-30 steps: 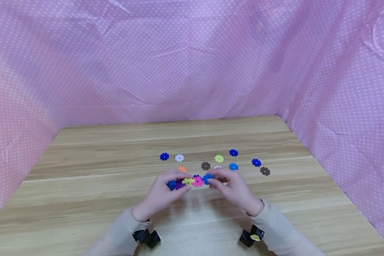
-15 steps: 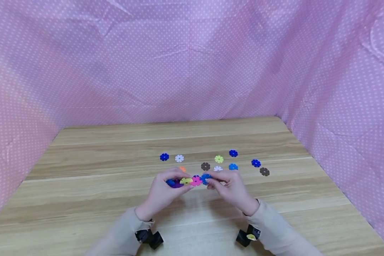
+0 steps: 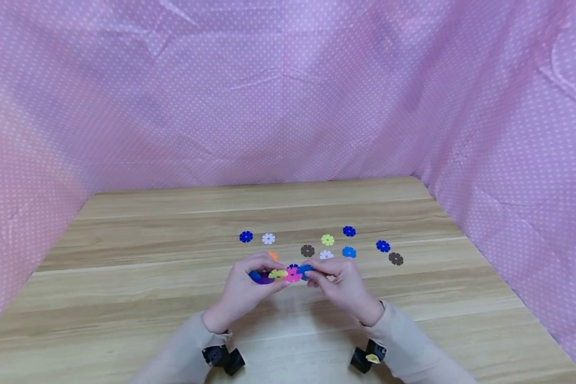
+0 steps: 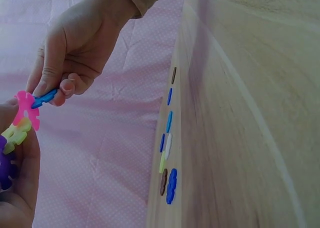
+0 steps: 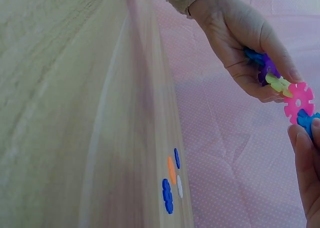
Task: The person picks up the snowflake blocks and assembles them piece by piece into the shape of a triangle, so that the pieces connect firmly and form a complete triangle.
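Observation:
My left hand (image 3: 249, 285) grips a short chain of notched plastic discs above the table. In it are a blue disc (image 5: 254, 56), a purple disc (image 5: 269, 69), a yellow-green disc (image 5: 278, 83) and a pink disc (image 5: 295, 94), joined at their slots. Between thumb and fingers, my right hand (image 3: 343, 282) pinches a lighter blue disc (image 4: 45, 98). That disc stands at an angle to the pink one, its edge right at the pink rim. Fingers partly cover the purple and blue discs at the left end.
Loose discs lie flat on the wooden table (image 3: 173, 234) beyond the hands: dark blue (image 3: 246, 236), white (image 3: 268, 238), orange (image 3: 273, 256), brown (image 3: 308, 250), yellow-green (image 3: 328, 240) and several more to the right. A pink dotted cloth (image 3: 283, 106) hangs round the back and sides.
My right hand has moved slightly left with the blue disc, which now overlaps the pink disc more. The left hand keeps its grip on the chain, almost in place.

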